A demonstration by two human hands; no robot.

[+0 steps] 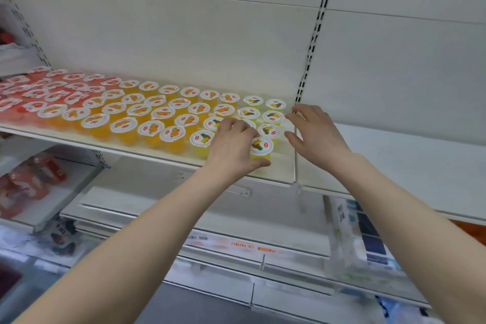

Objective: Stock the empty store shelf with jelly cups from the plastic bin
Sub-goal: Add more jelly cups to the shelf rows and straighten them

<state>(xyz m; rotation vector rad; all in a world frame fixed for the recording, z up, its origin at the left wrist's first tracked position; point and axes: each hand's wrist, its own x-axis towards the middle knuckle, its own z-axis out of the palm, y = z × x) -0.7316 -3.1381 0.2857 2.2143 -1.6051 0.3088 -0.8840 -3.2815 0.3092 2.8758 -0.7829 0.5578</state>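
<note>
step: seat 1 yellow jelly cup (261, 148) in the front row, right end of shelf (282, 166) | left hand (231, 147) grips that cup, thumb under | right hand (317, 133) loosely spread, holding nothing | advice: set flat, align with neighbours, then release

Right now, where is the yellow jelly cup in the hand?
In the head view, the yellow jelly cup stands at the front edge of the shelf, right of centre, gripped by the left hand, the right hand just beside it.
</note>
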